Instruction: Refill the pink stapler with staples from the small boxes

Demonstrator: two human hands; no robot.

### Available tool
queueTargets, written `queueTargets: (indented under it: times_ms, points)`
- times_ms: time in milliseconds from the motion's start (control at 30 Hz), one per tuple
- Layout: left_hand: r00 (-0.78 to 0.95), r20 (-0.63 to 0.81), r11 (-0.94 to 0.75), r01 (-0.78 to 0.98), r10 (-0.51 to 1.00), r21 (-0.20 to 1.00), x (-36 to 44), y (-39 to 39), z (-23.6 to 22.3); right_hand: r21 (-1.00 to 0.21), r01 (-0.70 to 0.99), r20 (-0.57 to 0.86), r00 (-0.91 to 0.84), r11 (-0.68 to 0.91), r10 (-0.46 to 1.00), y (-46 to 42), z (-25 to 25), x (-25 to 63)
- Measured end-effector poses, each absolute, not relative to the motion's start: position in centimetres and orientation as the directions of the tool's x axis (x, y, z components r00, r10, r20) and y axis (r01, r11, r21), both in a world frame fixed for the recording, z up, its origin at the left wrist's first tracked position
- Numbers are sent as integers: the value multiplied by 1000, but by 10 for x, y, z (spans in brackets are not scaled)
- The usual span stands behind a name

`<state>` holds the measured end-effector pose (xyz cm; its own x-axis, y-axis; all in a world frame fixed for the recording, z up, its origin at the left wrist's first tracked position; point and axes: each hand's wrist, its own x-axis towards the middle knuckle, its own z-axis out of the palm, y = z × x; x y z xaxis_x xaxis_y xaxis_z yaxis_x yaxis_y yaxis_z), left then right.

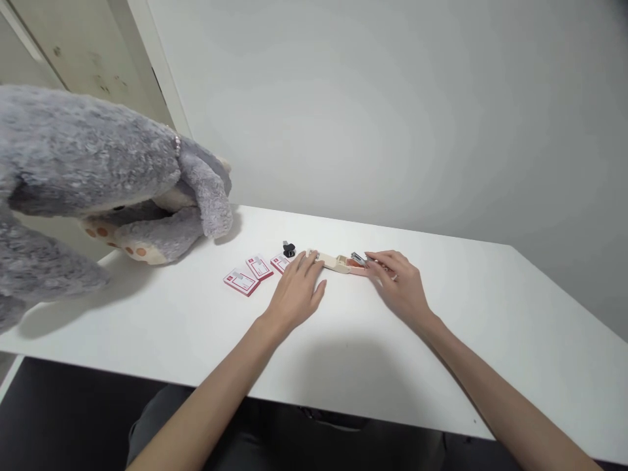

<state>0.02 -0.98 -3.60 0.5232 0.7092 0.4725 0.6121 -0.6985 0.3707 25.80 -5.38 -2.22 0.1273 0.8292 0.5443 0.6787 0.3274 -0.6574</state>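
A stapler (330, 261) lies unfolded on the white table (353, 314), its cream half to the left and its pinkish-orange half to the right. Over the cream end rests my left hand (297, 288), fingers stretched out on top and thumb apart from it. My right hand (400, 281) is closed around the orange end, where a silver metal piece (359, 258) sticks up at a slant. The fingertips hide part of that end. Beside my left hand are small red-and-white boxes, one (281, 263) partly covered by the fingers.
Two more red-and-white boxes (241, 281) lie further left. A black clip-like object (288, 249) sits behind my left hand. A large grey plush toy (98, 157) leans over the table's left side. A pale wall (383, 118) rises behind the table.
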Motion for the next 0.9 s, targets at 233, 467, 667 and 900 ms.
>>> queueTargets:
  times_ms: [233, 467, 667, 900]
  points:
    - [573, 457, -731, 576, 680, 365, 1, -12, -33, -498, 795, 659, 88, 346, 747, -53, -20, 263]
    - [617, 418, -743, 595, 667, 308, 1, -15, -33, -398, 847, 706, 36, 353, 707, -50, -20, 269]
    - [647, 409, -758, 612, 644, 225, 4, -19, -31, -377, 857, 676, -5, 352, 737, -47, -25, 273]
    - [636, 436, -762, 606, 636, 228, 3, -19, -32, -425, 847, 637, 29, 319, 770, -44, -25, 278]
